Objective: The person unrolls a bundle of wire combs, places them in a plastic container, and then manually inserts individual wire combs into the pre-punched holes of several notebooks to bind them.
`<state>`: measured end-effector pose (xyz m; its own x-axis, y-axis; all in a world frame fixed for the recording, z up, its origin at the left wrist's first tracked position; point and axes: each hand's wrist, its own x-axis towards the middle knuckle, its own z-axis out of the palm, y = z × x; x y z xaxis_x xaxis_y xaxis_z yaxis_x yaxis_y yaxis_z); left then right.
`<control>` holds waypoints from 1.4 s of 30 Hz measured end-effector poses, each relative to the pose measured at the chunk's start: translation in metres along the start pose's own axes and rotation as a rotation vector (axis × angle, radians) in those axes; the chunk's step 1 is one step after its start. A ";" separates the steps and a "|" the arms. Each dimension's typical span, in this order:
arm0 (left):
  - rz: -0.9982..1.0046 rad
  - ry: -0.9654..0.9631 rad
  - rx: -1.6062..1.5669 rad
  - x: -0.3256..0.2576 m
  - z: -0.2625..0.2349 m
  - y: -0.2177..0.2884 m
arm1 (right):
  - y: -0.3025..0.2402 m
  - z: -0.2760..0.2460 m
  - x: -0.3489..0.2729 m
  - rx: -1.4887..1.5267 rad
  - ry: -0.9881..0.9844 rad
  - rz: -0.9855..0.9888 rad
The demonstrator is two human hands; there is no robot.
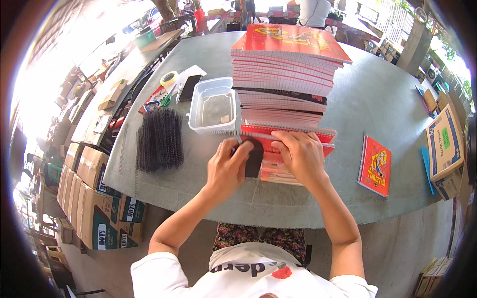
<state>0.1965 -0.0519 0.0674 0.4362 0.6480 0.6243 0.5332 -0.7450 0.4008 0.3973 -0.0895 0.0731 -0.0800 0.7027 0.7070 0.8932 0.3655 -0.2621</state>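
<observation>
My left hand (pixel 222 168) is closed, its curled fingers at a thin dark spiral coil (pixel 223 132) that reaches the left end of a red notebook (pixel 258 130). A curved black piece (pixel 254 159) stands right beside these fingers; what holds it is hidden. My right hand (pixel 302 155) grips the notebook's near edge, thumb in front and fingers over the top. Behind it rises a tall stack of notebooks (pixel 283 74) with a red cover on top. More red covers and page edges (pixel 280 174) lie below my right hand.
Left of the stack are a clear plastic box (pixel 212 126), a bundle of black spiral coils (pixel 160 141), a phone (pixel 190 88), a tape roll (pixel 169 78) and green scissors (pixel 165 101). A red spiral notebook (pixel 375 166) and a cardboard box (pixel 445 144) sit to the right.
</observation>
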 end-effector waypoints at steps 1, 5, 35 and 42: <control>0.109 0.077 0.051 0.006 -0.011 0.012 | 0.001 -0.002 -0.004 0.033 -0.046 0.080; 0.180 0.098 0.098 0.001 -0.007 0.005 | -0.003 -0.004 -0.006 0.074 -0.124 0.091; 0.114 0.036 -0.138 0.032 0.018 0.026 | 0.043 -0.033 -0.053 0.924 0.054 0.669; 0.119 -0.039 -0.092 0.045 0.025 0.036 | 0.053 -0.007 -0.050 1.156 0.265 0.674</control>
<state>0.2534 -0.0453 0.0935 0.5210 0.5586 0.6454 0.4079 -0.8271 0.3866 0.4517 -0.1090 0.0285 0.4237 0.8568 0.2940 -0.1627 0.3913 -0.9058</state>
